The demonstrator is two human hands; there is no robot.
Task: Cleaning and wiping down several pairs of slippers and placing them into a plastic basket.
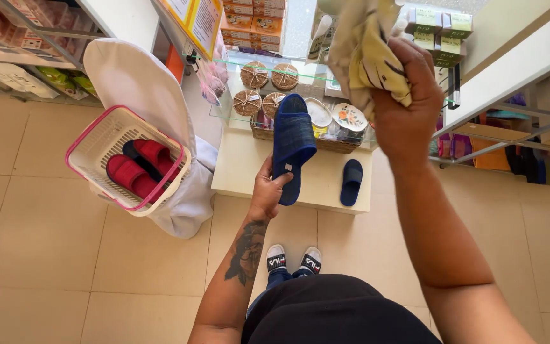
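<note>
Left fingers [275, 185] grip blue slipper [293, 143], right fingers [408, 70] clutch cloth [367, 51]; basket [90, 143] beside.

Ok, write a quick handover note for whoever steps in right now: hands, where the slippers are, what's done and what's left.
Left hand: holds a blue slipper upright by its heel end, above the low white table.
Right hand: raised, gripping a bunched yellow cloth.
Second blue slipper lies on the table's right part.
Two red slippers sit in the pink-rimmed basket on the left.
Done: not clear from this view whether any slipper has been wiped.
Left: probably wiping the held slipper, then its mate.
</note>
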